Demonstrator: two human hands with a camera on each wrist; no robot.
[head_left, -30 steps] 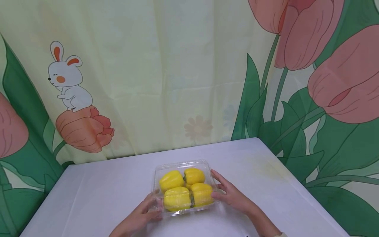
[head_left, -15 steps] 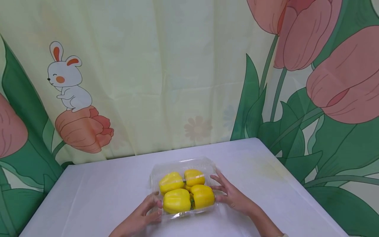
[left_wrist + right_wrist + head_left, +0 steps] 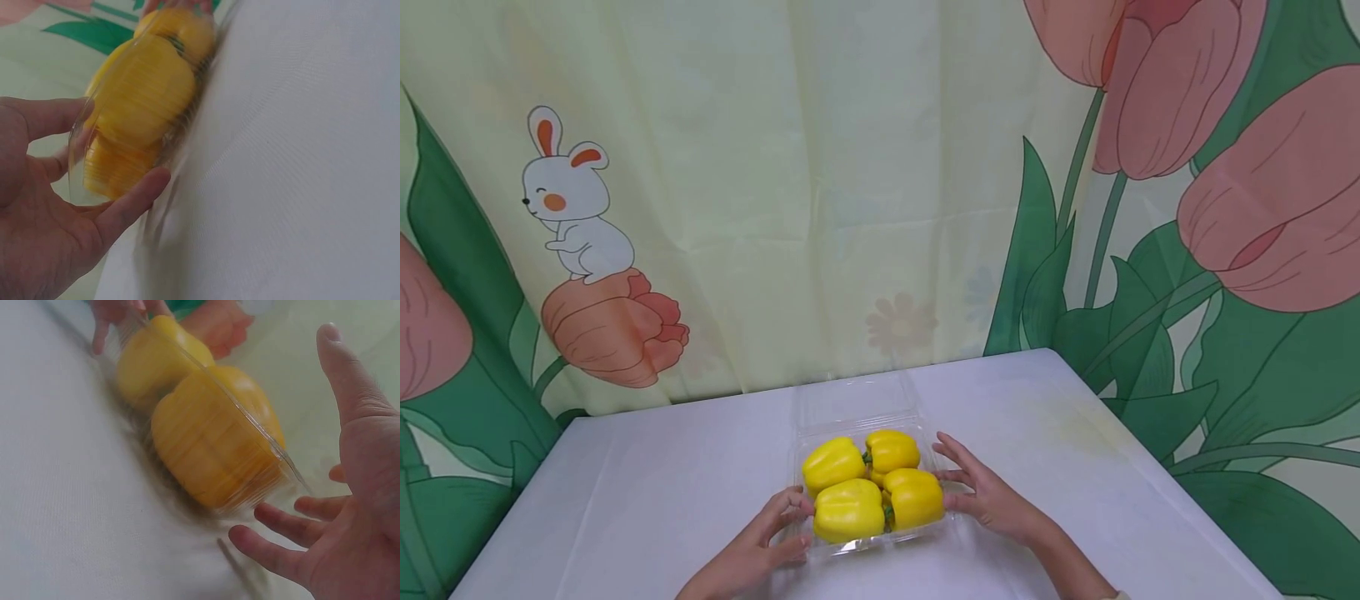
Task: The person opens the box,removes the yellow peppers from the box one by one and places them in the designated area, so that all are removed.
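Several yellow bell peppers (image 3: 850, 510) sit in a clear plastic clamshell box (image 3: 861, 547) on the table. Its transparent lid (image 3: 856, 402) lies tipped back on the far side, leaving the peppers uncovered. My left hand (image 3: 762, 533) is at the box's left side with fingers loosely bent; in the left wrist view the fingertips (image 3: 80, 112) are at the clear wall, and whether they press it I cannot tell. Beside the right wall, my right hand (image 3: 992, 496) has its fingers spread. The right wrist view shows its thumb raised clear of the box rim (image 3: 250, 422).
A white-covered table (image 3: 685, 467) carries the box near its front. Behind it hangs a pale curtain (image 3: 737, 208) printed with tulips and a rabbit. The table's right edge slants down toward the front right.
The lid has swung up and back from over the peppers to the far side. Both hands stay beside the box; the right fingers have come off its edge and spread.
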